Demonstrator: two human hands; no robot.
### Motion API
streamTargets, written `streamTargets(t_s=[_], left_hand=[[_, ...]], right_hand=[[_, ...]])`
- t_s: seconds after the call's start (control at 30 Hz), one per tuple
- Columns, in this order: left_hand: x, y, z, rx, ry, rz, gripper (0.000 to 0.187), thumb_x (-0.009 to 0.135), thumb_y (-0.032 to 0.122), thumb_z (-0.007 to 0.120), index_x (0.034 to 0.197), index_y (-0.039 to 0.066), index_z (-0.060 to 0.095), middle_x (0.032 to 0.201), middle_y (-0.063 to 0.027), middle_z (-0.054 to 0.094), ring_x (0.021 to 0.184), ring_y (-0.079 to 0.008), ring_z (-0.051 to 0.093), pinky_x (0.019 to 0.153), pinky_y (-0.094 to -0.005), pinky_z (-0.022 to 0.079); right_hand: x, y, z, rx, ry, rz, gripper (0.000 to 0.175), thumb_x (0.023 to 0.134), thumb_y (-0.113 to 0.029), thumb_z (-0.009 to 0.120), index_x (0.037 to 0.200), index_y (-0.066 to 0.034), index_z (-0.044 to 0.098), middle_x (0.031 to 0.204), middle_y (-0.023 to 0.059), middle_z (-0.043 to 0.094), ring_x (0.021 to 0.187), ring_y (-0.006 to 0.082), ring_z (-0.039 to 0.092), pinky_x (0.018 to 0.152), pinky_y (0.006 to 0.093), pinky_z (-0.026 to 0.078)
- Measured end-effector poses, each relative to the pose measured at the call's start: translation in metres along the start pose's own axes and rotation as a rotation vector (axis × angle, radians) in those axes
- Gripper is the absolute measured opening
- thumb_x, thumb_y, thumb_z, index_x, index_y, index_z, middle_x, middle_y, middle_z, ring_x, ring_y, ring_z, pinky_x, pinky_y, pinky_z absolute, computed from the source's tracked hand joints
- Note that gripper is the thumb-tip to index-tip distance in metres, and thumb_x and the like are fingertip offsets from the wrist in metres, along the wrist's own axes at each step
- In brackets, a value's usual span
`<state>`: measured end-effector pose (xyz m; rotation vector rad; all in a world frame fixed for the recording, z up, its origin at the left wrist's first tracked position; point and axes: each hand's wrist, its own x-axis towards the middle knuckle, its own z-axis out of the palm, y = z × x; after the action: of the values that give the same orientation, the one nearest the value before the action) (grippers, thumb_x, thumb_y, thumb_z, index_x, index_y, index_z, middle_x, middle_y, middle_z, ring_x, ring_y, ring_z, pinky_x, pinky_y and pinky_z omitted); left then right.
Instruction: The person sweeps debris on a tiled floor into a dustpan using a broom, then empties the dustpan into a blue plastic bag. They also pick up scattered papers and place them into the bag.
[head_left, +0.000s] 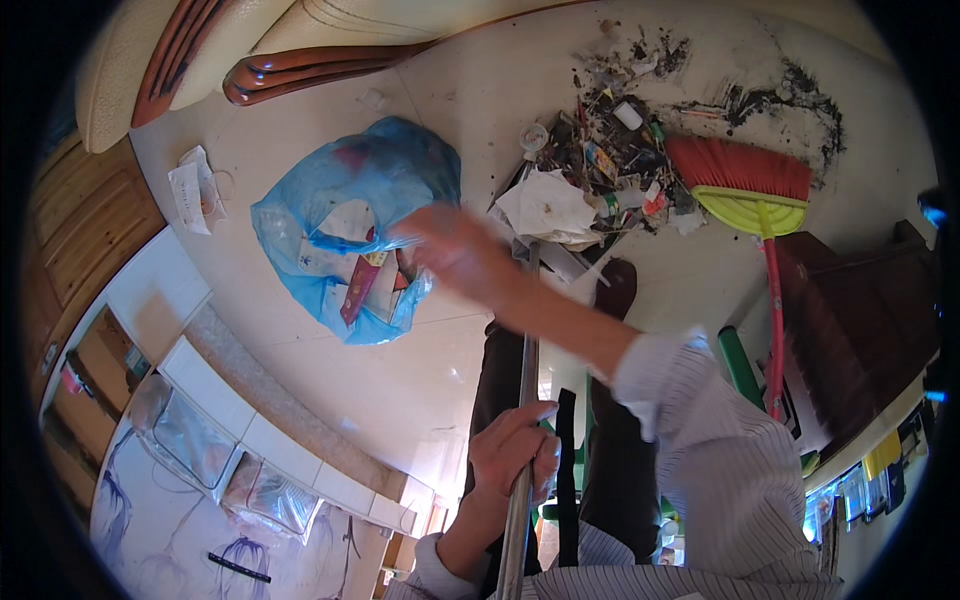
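My left hand (510, 457) is wrapped around a metal pole (527, 375). The pole runs down to a long-handled dustpan (559, 259), mostly hidden under rubbish. My right hand (450, 244), blurred, reaches across the pole to the rim of a blue plastic bag (292, 195). Whether its fingers grip the bag cannot be made out. Inside the bag's opening lie a dark red carton (363, 289) and pale wrappers. Crumpled white paper (551, 204) lies over the dustpan. Beside it spreads a heap of dirt and litter (607, 161).
A broom (750, 187) with red bristles rests against the heap. Dark dirt (817, 105) streaks the tiles behind it. A white paper bag (196, 191) lies by the wooden door (97, 202). Wood-trimmed cream seating (330, 64) borders the far side; a dark wooden piece (847, 322) stands right.
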<state>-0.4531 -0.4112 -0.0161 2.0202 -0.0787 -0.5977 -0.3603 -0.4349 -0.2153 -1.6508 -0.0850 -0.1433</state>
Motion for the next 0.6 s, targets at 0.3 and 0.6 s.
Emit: streamTargets(t_s=[0.3,0.6], left_hand=[[0.01,0.005,-0.005,0.056,-0.087,-0.024,0.015,0.079,0.001,0.055,0.065,-0.004,0.057,0.067,-0.0139,0.062,0.042,-0.0094,0.051,0.039,-0.0219,0.042],[0.029,0.009,-0.013,0.069,-0.132,0.006,0.023,0.074,0.009,0.057,0.054,0.001,0.05,0.081,-0.0192,0.064,0.047,-0.0228,0.057,0.042,-0.0271,0.047]], right_hand=[[-0.022,0.175,-0.18,-0.561,0.147,0.892,0.02,0.076,-0.02,0.063,0.082,-0.0026,0.069,0.068,0.0135,0.065,0.059,0.0244,0.063,0.055,0.0351,0.048],[-0.005,0.227,-0.144,-0.925,0.283,0.992,0.022,0.071,-0.03,0.068,0.076,-0.0086,0.068,0.079,0.0161,0.065,0.075,0.0338,0.063,0.065,0.0449,0.051]])
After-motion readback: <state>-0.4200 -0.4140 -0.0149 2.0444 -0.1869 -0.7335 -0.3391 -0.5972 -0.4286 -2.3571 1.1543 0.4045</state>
